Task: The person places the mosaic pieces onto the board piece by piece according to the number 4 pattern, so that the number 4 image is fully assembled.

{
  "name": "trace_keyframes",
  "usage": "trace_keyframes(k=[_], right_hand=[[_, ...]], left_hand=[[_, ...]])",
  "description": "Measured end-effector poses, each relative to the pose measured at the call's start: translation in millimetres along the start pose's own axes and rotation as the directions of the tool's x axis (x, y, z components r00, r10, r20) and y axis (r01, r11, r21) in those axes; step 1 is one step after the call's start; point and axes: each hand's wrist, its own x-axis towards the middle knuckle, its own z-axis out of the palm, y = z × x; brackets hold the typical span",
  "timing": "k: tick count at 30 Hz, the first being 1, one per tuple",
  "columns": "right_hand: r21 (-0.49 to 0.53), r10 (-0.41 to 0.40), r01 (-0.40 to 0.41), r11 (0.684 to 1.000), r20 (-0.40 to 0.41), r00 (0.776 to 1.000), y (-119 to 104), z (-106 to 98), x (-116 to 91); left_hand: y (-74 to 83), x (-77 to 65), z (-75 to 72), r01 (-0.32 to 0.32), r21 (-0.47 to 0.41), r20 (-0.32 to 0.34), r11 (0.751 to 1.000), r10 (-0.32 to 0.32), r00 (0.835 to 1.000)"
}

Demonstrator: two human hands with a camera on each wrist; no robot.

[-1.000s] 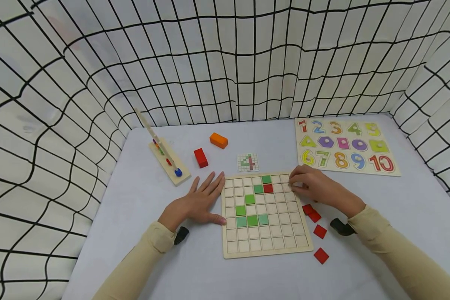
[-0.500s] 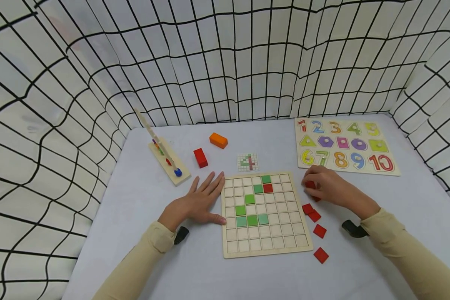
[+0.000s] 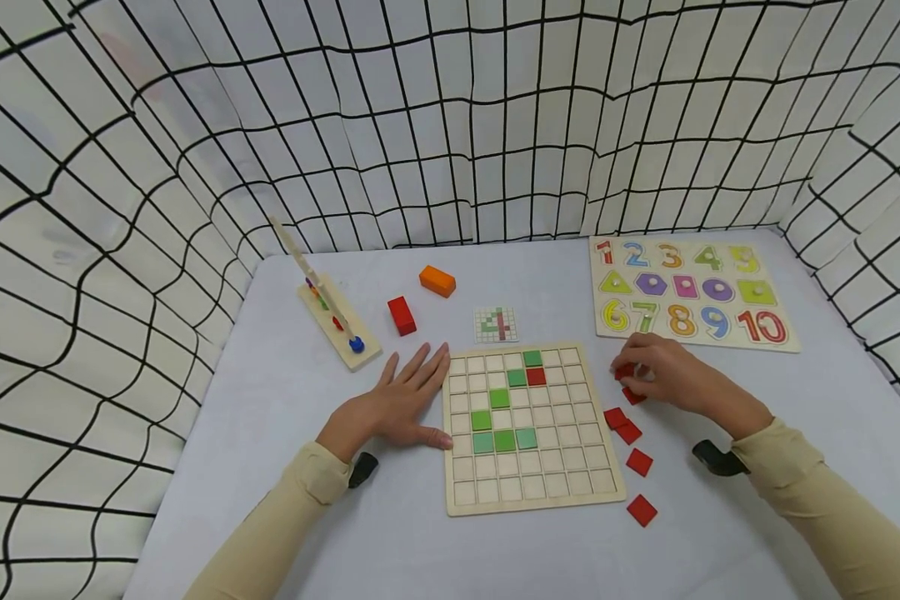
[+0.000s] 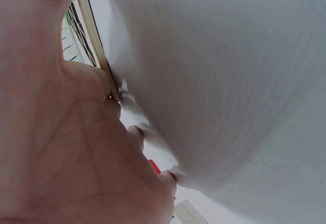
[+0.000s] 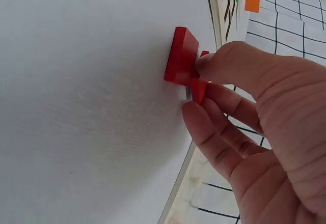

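Note:
My left hand (image 3: pixel 390 412) lies flat with fingers spread on the white cloth, fingertips and thumb against the left edge of a wooden grid board (image 3: pixel 461 504). On the board, several green tiles (image 3: pixel 500 398) form a slanted line and a row; one red tile (image 3: pixel 536 377) sits near the top. Right of the board, my right hand (image 3: pixel 663 371) pinches a red tile (image 5: pixel 198 89) between thumb and fingers. Another red tile (image 5: pixel 181 56) lies right beside the thumb. Several loose red tiles (image 3: pixel 640 462) lie below that hand, along the board's right side.
A small pattern card (image 3: pixel 497 325) lies behind the board. Farther back are a red block (image 3: pixel 402 316), an orange block (image 3: pixel 437 281) and a wooden stand (image 3: pixel 356 358) with coloured pieces. A number puzzle board (image 3: pixel 787 337) lies at back right. Black netting (image 3: pixel 472 104) surrounds the table.
My right hand has moved from the grid board's upper right edge rightward to the red tiles, and its fingers have closed on one. The left hand has stayed still.

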Motion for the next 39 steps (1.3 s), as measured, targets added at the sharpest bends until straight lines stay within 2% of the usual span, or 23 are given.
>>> trace_keyframes(k=[10,19,26,39], right_hand=[[-0.022,-0.087,0.087,0.996,-0.031,0.996,-6.6,-2.0,3.2],[-0.022,-0.091,0.091,0.996,-0.024,0.996,-13.3,-4.1,4.3],[-0.017,-0.107,0.107,0.994,-0.03,0.994,-18.2,-4.4,5.7],[-0.023,-0.172,0.171,0.985,-0.023,0.985,-38.1,-0.1,13.8]], left_hand=[[0.1,0.0,-1.8,-0.002,-0.004,0.006,1.0,0.002,1.0],[0.4,0.2,-1.2,-0.003,0.002,0.012,1.0,0.003,1.0],[-1.2,-0.2,-0.4,-0.018,-0.011,-0.012,1.0,0.018,1.0],[-2.9,-0.1,1.8,-0.024,-0.012,-0.023,1.0,0.024,0.999]])
